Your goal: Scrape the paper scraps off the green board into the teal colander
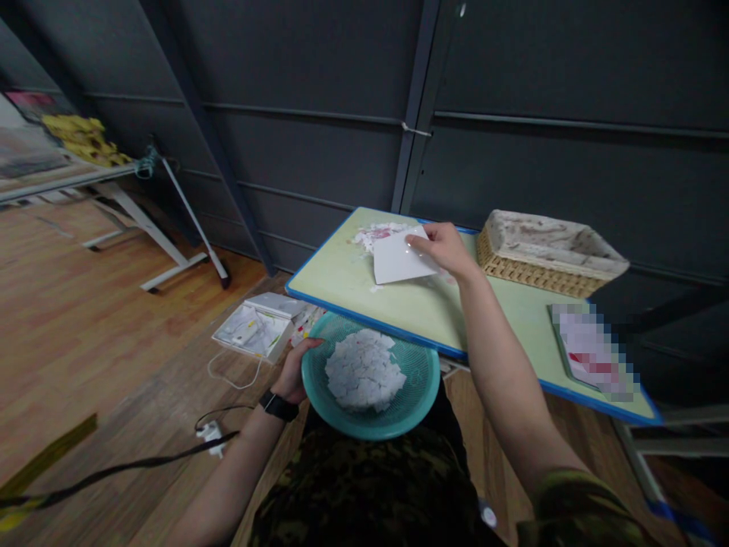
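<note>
My left hand (296,371) grips the left rim of a teal plastic colander (422,395), which sits at my lap just below the table's near edge. Inside the colander lies a heap of white paper scraps (364,371). Over the table my right hand (441,245) pinches a flat white card (400,258) by its right side, holding it at a tilt. Behind the card, a small pile of white and pinkish scraps (370,237) lies on the tabletop, partly covered by it.
The pale yellow table (333,270) has a blue edge. A cloth-lined wicker basket (538,275) stands on its right, near a pixelated flat item (589,349). On the floor are an open white box (279,334), a power adapter (212,437) and cables. Dark panels rise behind.
</note>
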`<state>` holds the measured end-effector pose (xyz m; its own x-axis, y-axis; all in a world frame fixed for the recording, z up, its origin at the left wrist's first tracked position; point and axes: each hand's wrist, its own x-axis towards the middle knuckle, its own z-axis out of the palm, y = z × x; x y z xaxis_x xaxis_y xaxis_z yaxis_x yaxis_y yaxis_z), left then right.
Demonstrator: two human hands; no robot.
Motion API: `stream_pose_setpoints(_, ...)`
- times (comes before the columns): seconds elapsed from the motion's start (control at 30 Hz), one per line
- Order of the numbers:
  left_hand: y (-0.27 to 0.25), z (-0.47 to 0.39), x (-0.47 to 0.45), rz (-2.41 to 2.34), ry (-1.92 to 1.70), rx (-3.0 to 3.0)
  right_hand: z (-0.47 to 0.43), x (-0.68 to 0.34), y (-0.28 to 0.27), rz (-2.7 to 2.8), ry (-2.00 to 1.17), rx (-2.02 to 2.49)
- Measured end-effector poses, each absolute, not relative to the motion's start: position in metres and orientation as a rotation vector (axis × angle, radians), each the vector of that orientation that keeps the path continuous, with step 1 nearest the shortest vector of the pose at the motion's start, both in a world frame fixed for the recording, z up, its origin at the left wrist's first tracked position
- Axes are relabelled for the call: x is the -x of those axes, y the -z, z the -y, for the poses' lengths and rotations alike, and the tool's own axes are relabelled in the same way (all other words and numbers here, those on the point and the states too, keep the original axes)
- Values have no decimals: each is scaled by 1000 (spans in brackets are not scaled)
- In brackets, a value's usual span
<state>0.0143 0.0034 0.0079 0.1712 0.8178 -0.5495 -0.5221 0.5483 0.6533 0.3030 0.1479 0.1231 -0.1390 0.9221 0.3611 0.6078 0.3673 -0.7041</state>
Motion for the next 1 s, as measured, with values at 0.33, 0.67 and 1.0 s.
stream_pose_setpoints(0.33,-5,-4,-13,-1000,-980,-331,-149,-301,-119,1870,-536,1338)
stream_pose_setpoints(0.67,-7,-4,-14,-1034,-966,-339,-148,-297,-118,1902,-613,1332)
stream_pose_setpoints(1.0,-6,-4,-14,-1018,-984,-355,-145,-290,-117,1876,-731,1289)
